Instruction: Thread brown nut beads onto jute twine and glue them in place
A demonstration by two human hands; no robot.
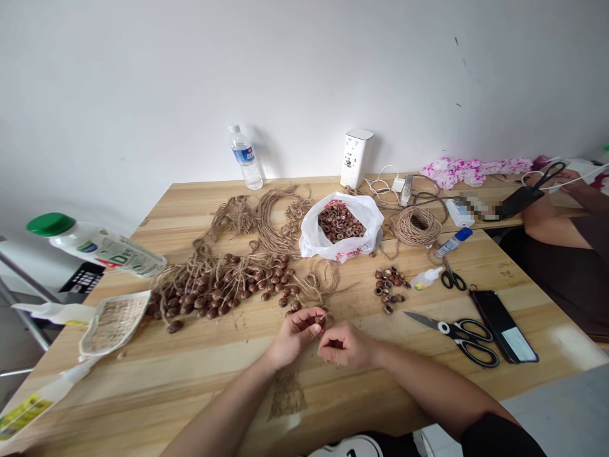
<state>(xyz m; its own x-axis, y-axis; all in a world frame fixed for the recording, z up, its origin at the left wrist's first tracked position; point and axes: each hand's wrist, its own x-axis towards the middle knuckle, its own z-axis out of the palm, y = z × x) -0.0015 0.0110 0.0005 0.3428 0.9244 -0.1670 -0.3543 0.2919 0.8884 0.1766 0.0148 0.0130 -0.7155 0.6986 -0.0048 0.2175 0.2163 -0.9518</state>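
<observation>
Between its thumb and fingers my left hand (295, 335) pinches a small brown nut shell (320, 320) with a bit of twine at its top. Just to the right, my right hand (346, 344) is curled with its fingertips close to the shell; whether it grips anything is too small to tell. Brown shells tied on twine (219, 289) lie in a large heap to the left. Behind my hands, a white plastic bag (309, 238) stands open, full of shell pieces (340, 222). Several loose half shells (391, 285) lie to the right.
Large scissors (445, 328), small scissors (451, 277), a phone (504, 327), a glue bottle (426, 278) and a twine coil (416, 226) are at the right. A basket (114, 322) and a green-capped bottle (104, 244) stand left. Another person's arm (547, 216) is at the far right.
</observation>
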